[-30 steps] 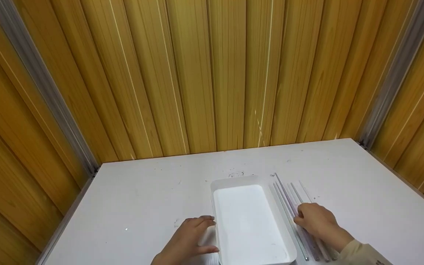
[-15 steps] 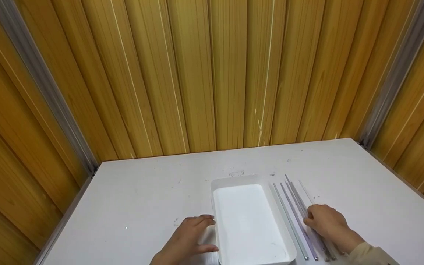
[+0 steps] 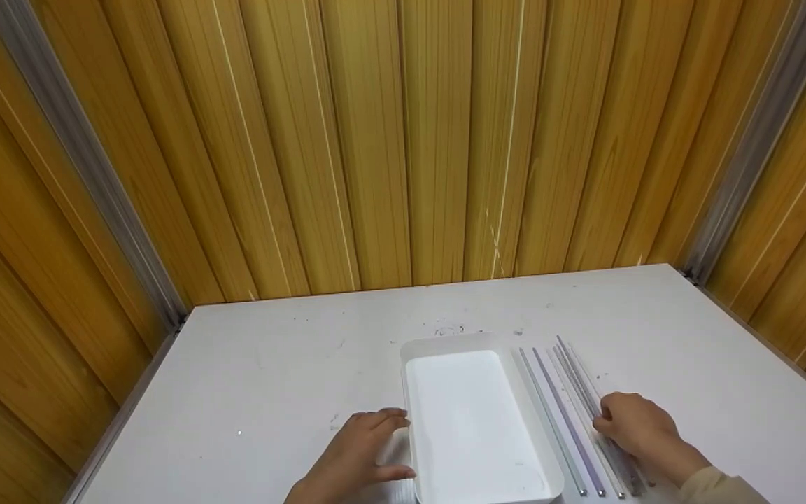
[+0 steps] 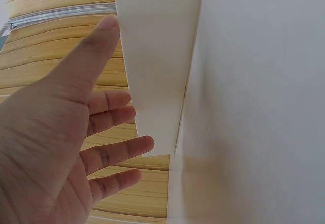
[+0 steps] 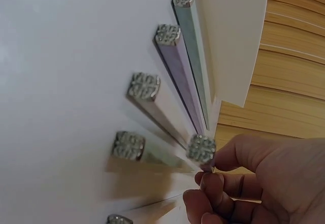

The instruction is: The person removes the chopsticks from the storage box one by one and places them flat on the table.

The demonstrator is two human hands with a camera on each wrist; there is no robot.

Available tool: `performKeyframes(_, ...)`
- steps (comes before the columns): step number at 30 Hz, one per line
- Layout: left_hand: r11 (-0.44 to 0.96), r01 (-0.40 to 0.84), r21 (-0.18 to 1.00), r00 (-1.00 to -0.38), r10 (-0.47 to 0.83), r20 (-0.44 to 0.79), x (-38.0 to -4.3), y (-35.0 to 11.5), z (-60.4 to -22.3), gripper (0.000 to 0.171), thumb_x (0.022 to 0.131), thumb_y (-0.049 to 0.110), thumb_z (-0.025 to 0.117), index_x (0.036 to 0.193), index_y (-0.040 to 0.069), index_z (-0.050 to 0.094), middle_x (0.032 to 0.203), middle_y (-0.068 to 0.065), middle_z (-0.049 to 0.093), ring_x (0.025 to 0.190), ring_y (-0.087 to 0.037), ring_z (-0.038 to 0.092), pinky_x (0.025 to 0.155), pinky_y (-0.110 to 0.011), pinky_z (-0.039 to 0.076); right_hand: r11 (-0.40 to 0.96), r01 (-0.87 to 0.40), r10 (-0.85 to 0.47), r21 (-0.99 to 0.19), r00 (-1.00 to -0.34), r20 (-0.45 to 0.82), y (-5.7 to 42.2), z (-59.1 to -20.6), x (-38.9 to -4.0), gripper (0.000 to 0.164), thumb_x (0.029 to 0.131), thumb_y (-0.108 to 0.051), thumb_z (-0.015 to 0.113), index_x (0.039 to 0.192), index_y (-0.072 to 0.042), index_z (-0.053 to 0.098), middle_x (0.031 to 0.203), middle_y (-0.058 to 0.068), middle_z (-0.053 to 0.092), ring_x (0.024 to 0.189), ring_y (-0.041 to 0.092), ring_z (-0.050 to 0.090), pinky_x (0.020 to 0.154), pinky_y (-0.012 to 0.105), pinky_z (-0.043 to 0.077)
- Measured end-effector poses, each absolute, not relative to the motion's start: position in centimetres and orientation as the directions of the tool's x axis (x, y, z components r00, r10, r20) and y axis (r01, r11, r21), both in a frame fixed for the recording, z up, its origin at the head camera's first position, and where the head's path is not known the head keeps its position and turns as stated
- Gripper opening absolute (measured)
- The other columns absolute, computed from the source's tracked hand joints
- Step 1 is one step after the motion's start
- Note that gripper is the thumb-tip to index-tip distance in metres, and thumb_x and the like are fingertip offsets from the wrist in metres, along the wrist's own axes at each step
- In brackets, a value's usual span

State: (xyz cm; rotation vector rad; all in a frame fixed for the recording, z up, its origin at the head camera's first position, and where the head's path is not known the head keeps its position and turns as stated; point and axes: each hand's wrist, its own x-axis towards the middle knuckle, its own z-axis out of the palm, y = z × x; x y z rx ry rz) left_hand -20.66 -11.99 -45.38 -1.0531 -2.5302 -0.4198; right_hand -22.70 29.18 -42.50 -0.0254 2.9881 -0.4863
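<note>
A white rectangular tray [image 3: 445, 344] stands near the table's front, its inside bare. My left hand [image 3: 357, 451] is at the tray's left wall, fingertips and thumb right at the rim, fingers spread and loosely bent in the left wrist view [image 4: 61, 127]. On the tray's right lie several slim chopsticks with silver patterned ends: a green chopstick [image 5: 193, 41], a purple chopstick [image 5: 177, 66], a pinkish chopstick [image 5: 160, 104] and others. Between thumb and fingers my right hand [image 3: 637, 423] pinches one chopstick [image 5: 201, 149], purplish near the grip, its silver end raised toward the wrist camera.
The white table [image 3: 270, 371] carries small dark marks and specks behind the tray. Yellow wood-patterned walls [image 3: 431, 140] rise at the back and both sides, with grey metal posts [image 3: 95, 161] in the corners.
My right hand has shifted rightward with the pinched chopstick, crossing over others. The green, purple and pinkish chopsticks now lie more spread apart beside the tray. My left hand stays put.
</note>
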Motion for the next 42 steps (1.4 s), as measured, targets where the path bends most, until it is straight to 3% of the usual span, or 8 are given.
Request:
performKeyframes(16, 0.664, 0.735, 0.137, -0.642, 0.617, 0.455, -20.7, -12.1, -45.5, 0.059, 0.080, 0.058, 0.066, 0.116, 0.011, 0.062, 0.124, 0.000, 0.064, 0.110, -0.014, 0.062, 0.090, -0.034, 0.053, 0.960, -0.034, -0.058, -0.279, -0.995, -0.079, 31.1, -42.7, -23.3, 0.022, 0.087, -0.019, 0.062, 0.070, -0.009, 0.053, 0.066, 0.000, 0.052, 0.061, 0.016, 0.049, 0.052, 0.028, 0.039)
performKeyframes(26, 0.655, 0.746, 0.117, -0.621, 0.622, 0.476, -20.9, -12.2, -45.5, 0.057, 0.080, 0.056, 0.068, 0.115, 0.011, 0.062, 0.121, 0.000, 0.065, 0.109, -0.014, 0.062, 0.089, -0.033, 0.053, 0.961, -0.024, -0.060, -0.274, -0.990, -0.126, 32.0, -43.0, -23.7, 0.020, 0.088, -0.018, 0.060, 0.071, -0.010, 0.054, 0.067, 0.000, 0.053, 0.063, 0.016, 0.048, 0.054, 0.028, 0.040)
performKeyframes(42, 0.655, 0.742, 0.146, -0.640, 0.626, 0.445, -20.8, -12.1, -45.3, 0.057, 0.081, 0.055, 0.067, 0.116, 0.011, 0.062, 0.122, -0.002, 0.065, 0.108, -0.015, 0.062, 0.088, -0.035, 0.053, 0.956, 0.005, -0.039, -0.294, -0.989, -0.145, 33.4, -43.8, -23.8, 0.018, 0.087, -0.017, 0.060, 0.073, -0.008, 0.057, 0.065, 0.000, 0.054, 0.060, 0.015, 0.049, 0.053, 0.027, 0.038)
